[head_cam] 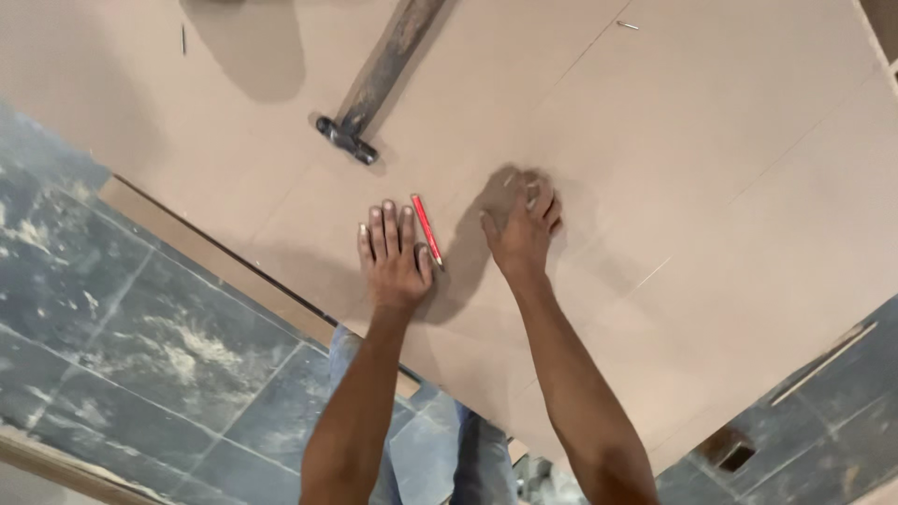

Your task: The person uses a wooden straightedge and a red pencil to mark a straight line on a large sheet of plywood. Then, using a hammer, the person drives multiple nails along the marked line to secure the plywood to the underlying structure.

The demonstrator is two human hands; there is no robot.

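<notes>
1. The red pencil (pixel 427 230) is judged light, stiff and prone to rolling; a mid-shaft pinch is advised.
2. It appears slim and red, lying on the tan board (pixel 711 187) at 3 o'clock of the left hand (pixel 395 254), touching it.
3. The left hand is pressed flat, fingers spread.
4. The right hand (pixel 520 224) is curled, knuckles down; contents cannot be told.
5. A hammer (pixel 374 79) lies at 12 o'clock.

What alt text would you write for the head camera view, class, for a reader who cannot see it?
A person's left hand lies flat on a large tan board beside a red pencil, while the right hand presses curled fingers onto the board. A hammer lies further up the board, which rests over a dark tiled floor.
</notes>
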